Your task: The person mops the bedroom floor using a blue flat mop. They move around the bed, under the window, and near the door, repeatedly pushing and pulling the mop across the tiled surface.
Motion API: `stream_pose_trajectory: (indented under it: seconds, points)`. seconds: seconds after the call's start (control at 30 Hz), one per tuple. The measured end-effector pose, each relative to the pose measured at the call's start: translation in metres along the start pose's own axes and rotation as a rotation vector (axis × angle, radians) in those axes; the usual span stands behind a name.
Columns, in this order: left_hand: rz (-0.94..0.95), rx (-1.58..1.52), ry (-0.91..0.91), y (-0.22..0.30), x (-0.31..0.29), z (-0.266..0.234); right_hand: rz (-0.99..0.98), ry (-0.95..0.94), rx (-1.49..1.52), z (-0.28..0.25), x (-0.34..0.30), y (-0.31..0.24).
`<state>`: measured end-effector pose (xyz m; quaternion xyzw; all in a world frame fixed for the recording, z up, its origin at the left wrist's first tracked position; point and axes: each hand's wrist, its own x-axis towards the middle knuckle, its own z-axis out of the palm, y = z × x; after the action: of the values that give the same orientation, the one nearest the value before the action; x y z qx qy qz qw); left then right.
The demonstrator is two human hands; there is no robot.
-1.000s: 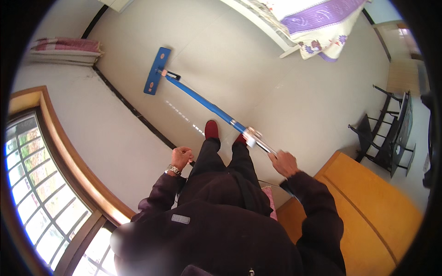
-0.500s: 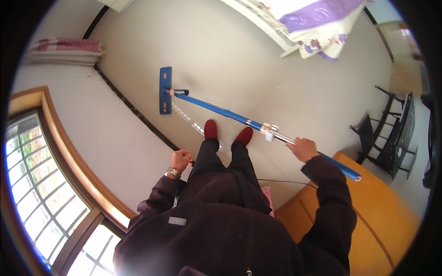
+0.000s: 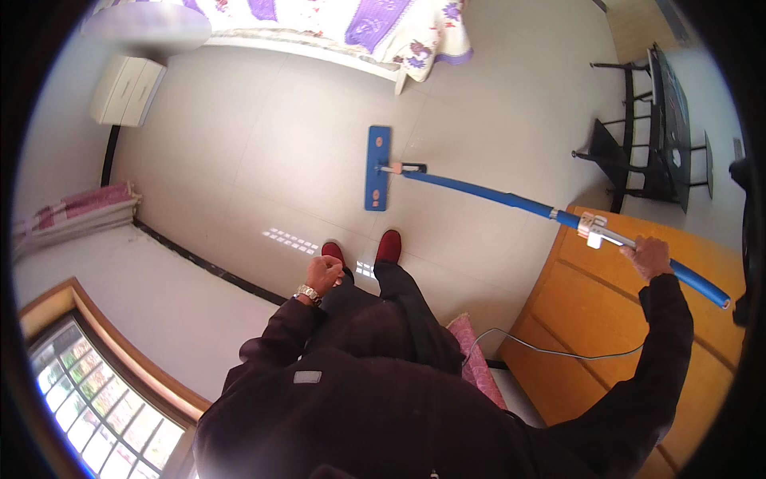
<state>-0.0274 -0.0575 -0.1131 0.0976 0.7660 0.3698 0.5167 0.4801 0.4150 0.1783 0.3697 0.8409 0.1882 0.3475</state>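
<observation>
My right hand [image 3: 650,258] is wrapped round the pole of a blue flat mop [image 3: 479,190], on its silver stretch just above a pale clamp-like fitting [image 3: 592,229]. The pole's blue end sticks out beyond my hand to the right. At the far end, the rectangular blue mop head [image 3: 373,184] lies on the floor ahead of my red shoes [image 3: 388,246]. My left hand [image 3: 323,274], with a metal watch at the wrist, is curled into a loose fist above my left leg, away from the mop. Nothing shows in it.
A bed [image 3: 319,46] with a purple and white floral cover stands ahead. At the right are a wooden cabinet [image 3: 550,299] and black furniture [image 3: 638,152]. A white drawer unit [image 3: 132,92] stands far left. A grey cable [image 3: 550,351] runs across near the cabinet.
My right hand has swung outward to the right with the pole, and the mop head has shifted right along the floor. My view has turned left, and my feet have stepped.
</observation>
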Motion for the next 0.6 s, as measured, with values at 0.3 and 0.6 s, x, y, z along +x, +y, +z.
stream_pose_trajectory:
  seconds: [0.3, 0.6]
  points:
    - [0.018, 0.076, -0.075, 0.049, 0.047, -0.019, 0.330, -0.152, 0.088, 0.000, -0.074, 0.028]
    - [0.057, 0.250, -0.360, 0.119, 0.156, -0.070, 0.735, -0.370, 0.717, -0.051, -0.230, -0.224]
